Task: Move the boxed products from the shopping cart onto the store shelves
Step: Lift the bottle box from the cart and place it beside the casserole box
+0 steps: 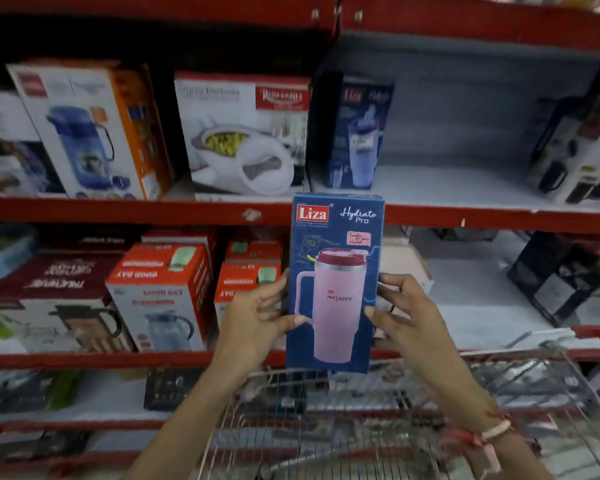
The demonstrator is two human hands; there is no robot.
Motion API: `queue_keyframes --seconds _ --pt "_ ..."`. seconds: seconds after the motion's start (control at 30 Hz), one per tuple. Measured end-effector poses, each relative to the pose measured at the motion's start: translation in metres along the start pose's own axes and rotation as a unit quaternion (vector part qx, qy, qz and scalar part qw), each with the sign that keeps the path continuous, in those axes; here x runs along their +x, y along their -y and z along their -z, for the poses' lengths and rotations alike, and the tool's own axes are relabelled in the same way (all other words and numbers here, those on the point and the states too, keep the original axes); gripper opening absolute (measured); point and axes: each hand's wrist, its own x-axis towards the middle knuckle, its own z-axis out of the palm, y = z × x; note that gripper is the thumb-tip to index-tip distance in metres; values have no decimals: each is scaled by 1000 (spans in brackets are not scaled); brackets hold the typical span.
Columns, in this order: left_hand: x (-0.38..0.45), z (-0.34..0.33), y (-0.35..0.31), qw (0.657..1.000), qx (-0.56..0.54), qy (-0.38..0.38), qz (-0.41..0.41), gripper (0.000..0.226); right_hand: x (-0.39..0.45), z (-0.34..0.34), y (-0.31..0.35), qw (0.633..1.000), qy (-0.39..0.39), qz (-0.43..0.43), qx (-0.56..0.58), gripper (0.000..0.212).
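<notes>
Left of the blue Liza Hydrate Pro box [335, 282], on the red-edged shelves [118, 211], stand a white box with a blue jug picture [84, 129] above and a red and white Good Day box [160, 296] below. Just left of the blue box, the left hand [257, 320] grips its left edge, thumb on the front face. The box itself is held upright in the air before the shelf edge, above the wire shopping cart [378, 427], its front showing a pink tumbler. On its right edge the right hand [402, 313] grips likewise, a band at the wrist. Up and right of the box, a matching dark blue box [354, 133] stands on the upper shelf
</notes>
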Motion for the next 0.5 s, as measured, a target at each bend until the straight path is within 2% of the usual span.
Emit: queue_keyframes --seconds 0.17,0.27,0.5 --pt "51 -13 -41 997 1 -9 -78 70 42 14 38 997 -33 72 9 35" --pt "84 -25 -63 993 1 -28 -113 71 73 22 56 993 -52 105 1 33" --pt "152 -60 -90 985 15 -46 -167 72 145 39 82 985 -128 106 -33 31"
